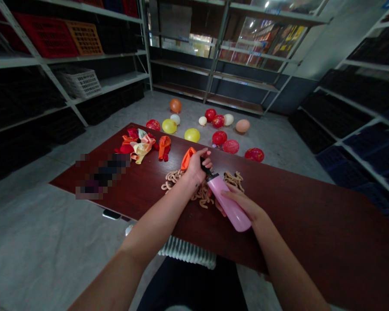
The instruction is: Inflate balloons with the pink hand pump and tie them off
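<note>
My left hand (pixel 198 166) is closed around the neck of a limp orange balloon (pixel 187 159), at the black nozzle end of a pink balloon pump (pixel 229 204). How far the balloon sits over the nozzle is hidden by the fingers. Wrapped round the pump's pink barrel is my right hand (pixel 244 202), and the pump tilts from upper left to lower right above the table. Beneath both hands lie loose tan, rope-like twisted strands (pixel 202 198). Left of them is a flat orange balloon (pixel 164 147), beside a pile of uninflated balloons (pixel 142 147) in red, orange and cream.
The dark red-brown table (pixel 298 207) spans the front. Inflated balloons lie on the floor behind it, among them a yellow one (pixel 192 135) and a red one (pixel 254 154). Shelves with crates (pixel 82 82) line the sides. A blurred-out patch (pixel 105 175) covers something at the table's left.
</note>
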Available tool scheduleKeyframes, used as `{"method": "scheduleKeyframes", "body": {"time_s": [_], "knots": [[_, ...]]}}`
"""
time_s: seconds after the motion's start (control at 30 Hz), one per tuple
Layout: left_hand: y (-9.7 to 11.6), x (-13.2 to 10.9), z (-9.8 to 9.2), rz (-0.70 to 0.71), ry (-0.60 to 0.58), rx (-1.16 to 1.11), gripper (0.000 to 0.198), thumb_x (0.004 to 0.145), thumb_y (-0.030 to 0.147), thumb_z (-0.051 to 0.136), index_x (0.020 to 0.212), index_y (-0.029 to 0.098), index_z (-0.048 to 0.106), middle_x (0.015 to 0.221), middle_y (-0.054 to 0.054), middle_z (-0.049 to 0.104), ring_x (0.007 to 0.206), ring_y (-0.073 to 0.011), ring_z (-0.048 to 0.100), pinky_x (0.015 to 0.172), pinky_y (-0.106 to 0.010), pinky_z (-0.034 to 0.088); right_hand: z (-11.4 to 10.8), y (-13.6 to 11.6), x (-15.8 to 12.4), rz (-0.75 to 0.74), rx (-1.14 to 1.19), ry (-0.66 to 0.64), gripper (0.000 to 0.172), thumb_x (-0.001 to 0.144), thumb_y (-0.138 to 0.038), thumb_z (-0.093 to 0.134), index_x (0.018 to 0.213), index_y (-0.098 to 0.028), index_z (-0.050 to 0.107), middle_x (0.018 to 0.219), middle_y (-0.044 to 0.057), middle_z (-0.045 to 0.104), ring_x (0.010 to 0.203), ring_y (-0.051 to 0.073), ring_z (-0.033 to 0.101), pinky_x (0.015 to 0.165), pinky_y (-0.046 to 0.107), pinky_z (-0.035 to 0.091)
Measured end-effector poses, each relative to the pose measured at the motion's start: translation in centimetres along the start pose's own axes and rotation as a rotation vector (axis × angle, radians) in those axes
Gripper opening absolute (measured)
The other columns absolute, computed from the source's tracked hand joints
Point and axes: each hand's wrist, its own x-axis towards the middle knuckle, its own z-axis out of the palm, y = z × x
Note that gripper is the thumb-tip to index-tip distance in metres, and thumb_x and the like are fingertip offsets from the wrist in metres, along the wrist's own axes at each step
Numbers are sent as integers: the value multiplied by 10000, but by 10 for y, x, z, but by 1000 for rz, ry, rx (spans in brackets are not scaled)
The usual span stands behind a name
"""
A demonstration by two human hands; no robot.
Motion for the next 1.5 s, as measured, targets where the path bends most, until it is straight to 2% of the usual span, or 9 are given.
{"method": "scheduleKeyframes", "body": {"time_s": [0.23, 0.3, 0.37, 0.47, 0.7, 0.8, 0.93, 1.27, 1.5], "knots": [[26, 3, -2, 79, 3, -111, 231, 923, 68, 445, 706, 147, 436, 746, -58, 657, 336, -6, 282, 311, -138, 214, -5, -11, -11, 86, -306, 55, 821, 788, -499, 725, 1481, -239, 368, 801, 9, 677, 609, 154, 614, 522, 285, 515], [34, 3, -3, 113, 2, -145, 240, 922, 70, 442, 697, 152, 425, 740, -60, 650, 344, -6, 286, 318, -139, 215, -11, -16, -16, 87, -500, 105, 843, 802, -520, 702, 1516, -260, 337, 963, 53, 716, 710, 188, 667, 614, 336, 560], [42, 3, -3, 174, 21, -171, 233, 914, 62, 441, 699, 153, 434, 685, -34, 613, 351, -12, 289, 327, -145, 210, -18, -23, -21, -11, -756, 154, 845, 792, -516, 707, 1519, -256, 362, 1280, 114, 653, 1014, 261, 682, 845, 417, 569], [53, 1, -5, 279, 48, -195, 219, 908, 55, 431, 712, 150, 460, 650, -17, 589, 368, -24, 299, 341, -152, 215, -29, -34, -26, -187, -1110, 209, 855, 761, -423, 725, 1519, -239, 375, 1502, 113, 495, 1335, 315, 513, 1097, 463, 428], [63, 1, -8, 477, -81, -117, 331, 1019, 285, 417, 776, 132, 580, 916, -141, 720, 477, -55, 447, 372, -167, 298, -47, -46, -12, -320, -1565, 475, 698, 805, -388, 670, 1454, -281, 437, 1369, 98, 619, 1163, 319, 641, 949, 438, 518], [63, 0, -6, 544, -102, -68, 440, 1006, 423, 473, 665, 155, 548, 773, -103, 688, 457, -65, 443, 378, -187, 299, -48, -34, 1, -479, -1639, 544, 617, 841, -354, 639, 1417, -218, 465, 1335, 133, 626, 1164, 309, 625, 954, 443, 507], [58, -3, -4, 599, -99, -28, 518, 973, 421, 550, 551, 182, 369, 527, 1, 486, 390, -67, 380, 381, -202, 270, -42, -19, 10, -558, -1730, 627, 578, 848, -312, 636, 1384, -170, 476, 1214, 161, 668, 1065, 314, 635, 867, 435, 512], [4, -2, -1, 562, 77, 125, 481, 1015, 258, 396, 559, 193, 257, 468, 32, 359, 354, -71, 299, 404, -230, 251, -17, -10, 13, -517, -1771, 638, 533, 868, -304, 633, 1350, -126, 489, 1147, 169, 683, 1034, 320, 614, 790, 401, 484], [-23, -11, 4, 461, 152, 224, 483, 1034, 289, 387, 585, 189, 239, 479, 39, 356, 368, -60, 297, 426, -212, 279, -3, -5, 13, -541, -1736, 664, 483, 889, -330, 612, 1321, -147, 495, 1115, 158, 695, 992, 306, 612, 800, 392, 463]]}}
